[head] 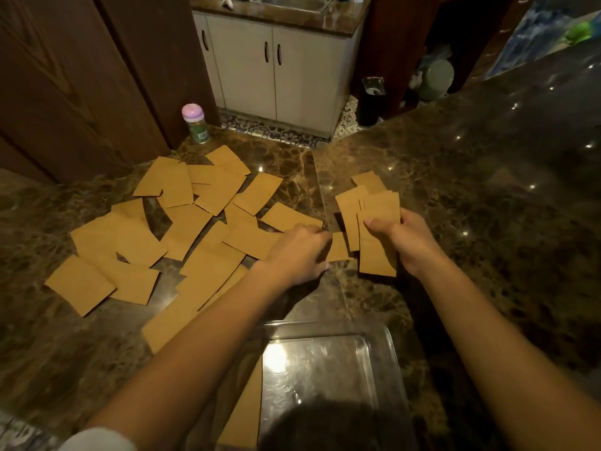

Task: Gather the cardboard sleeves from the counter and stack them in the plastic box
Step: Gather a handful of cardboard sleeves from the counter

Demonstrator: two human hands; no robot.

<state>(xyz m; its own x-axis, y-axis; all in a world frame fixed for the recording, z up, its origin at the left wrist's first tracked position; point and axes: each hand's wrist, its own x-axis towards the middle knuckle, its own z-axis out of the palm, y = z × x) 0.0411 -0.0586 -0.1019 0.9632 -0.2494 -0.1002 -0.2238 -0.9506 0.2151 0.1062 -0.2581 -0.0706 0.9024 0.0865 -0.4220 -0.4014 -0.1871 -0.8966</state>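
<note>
Several flat brown cardboard sleeves [195, 219] lie scattered over the left half of the dark marble counter [471, 190]. My right hand [403, 239] grips a fanned bunch of sleeves [370, 216], thumb on top. My left hand [299, 252] is curled over one sleeve [338, 247] just left of that bunch and pinches its edge. A clear plastic box [325, 369] stands at the near edge under my arms. One sleeve [247, 415] lies along the box's left side; whether inside it or beside it I cannot tell.
A small jar with a pink lid [195, 123] stands at the counter's far left corner beside a brown wooden panel [81, 92]. Beyond the counter are white cabinets [273, 70], a sink and a black bin [370, 102] on a patterned floor.
</note>
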